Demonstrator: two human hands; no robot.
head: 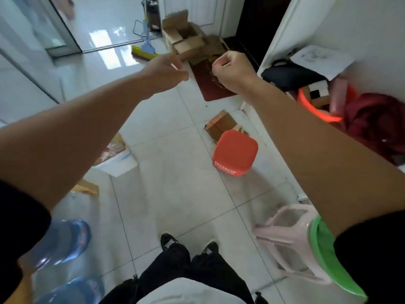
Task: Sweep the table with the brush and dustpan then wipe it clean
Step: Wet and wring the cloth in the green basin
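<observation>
While both reach out over the tiled floor (175,194), right hand (230,70) curled into a fist, left hand (168,69) too blurred to tell.

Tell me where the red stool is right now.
In the head view, the red stool stands on the tiled floor right of centre, just in front of a small cardboard box and beyond the pink stool.

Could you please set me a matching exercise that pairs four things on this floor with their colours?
Things:
1. water bottles
2. broom head
3. doormat
4. stool at lower right

Colours:
a. yellow
b. pale pink
c. blue
d. dark red

Pairs: 1-c; 2-a; 3-d; 4-b
</observation>
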